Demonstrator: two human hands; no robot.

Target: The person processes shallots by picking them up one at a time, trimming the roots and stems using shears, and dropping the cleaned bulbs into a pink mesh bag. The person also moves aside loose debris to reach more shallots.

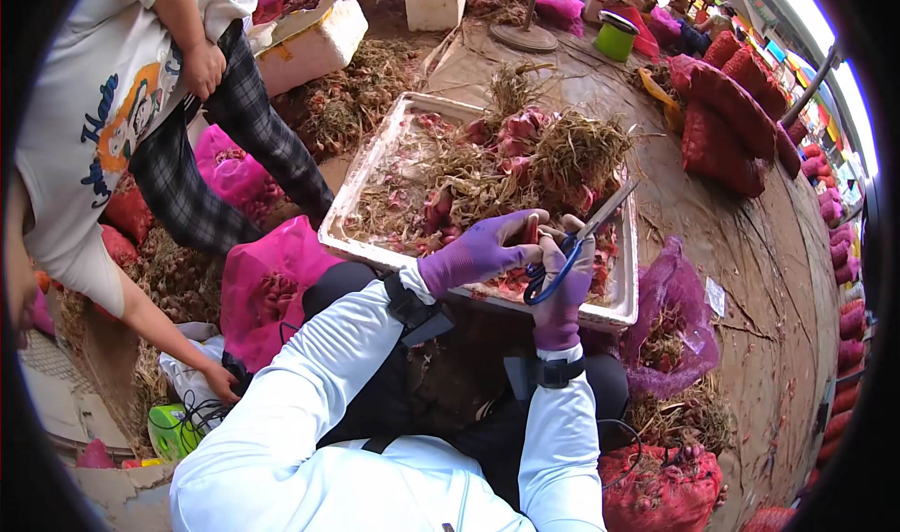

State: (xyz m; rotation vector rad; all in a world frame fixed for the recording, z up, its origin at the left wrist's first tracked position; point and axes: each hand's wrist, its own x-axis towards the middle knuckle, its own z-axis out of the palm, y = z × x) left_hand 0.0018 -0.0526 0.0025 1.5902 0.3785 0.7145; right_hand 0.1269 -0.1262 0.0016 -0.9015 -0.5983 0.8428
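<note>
Left hand (478, 251) in a pinch, right hand (565, 293) around scissors (607, 211)

Set before the knees, a broad white tray (609, 316), littered across its left part with red skins and stalk scraps (384, 199). Piled toward its back and right, a heap of reddish bulbs (581, 152) with straw-coloured stalks attached. Judging by the heap, plenty left to work through; judging by the litter, a fair share probably done, so perhaps midway. Near the tray's front left, a pink net bag (248, 298) with reddish bulbs inside; beside its right end, a smaller purple mesh bag (680, 307), partly filled. Finished or waiting, cannot tell. Next in size, the scissors, blue handles within the right hand's curled fingers, blades pointing up and rightward. Smallest, a red bulb (532, 225), pinched between left thumb and fingers above the tray's front part, just beside the right fingertips. Apparently not yet done with.
</note>
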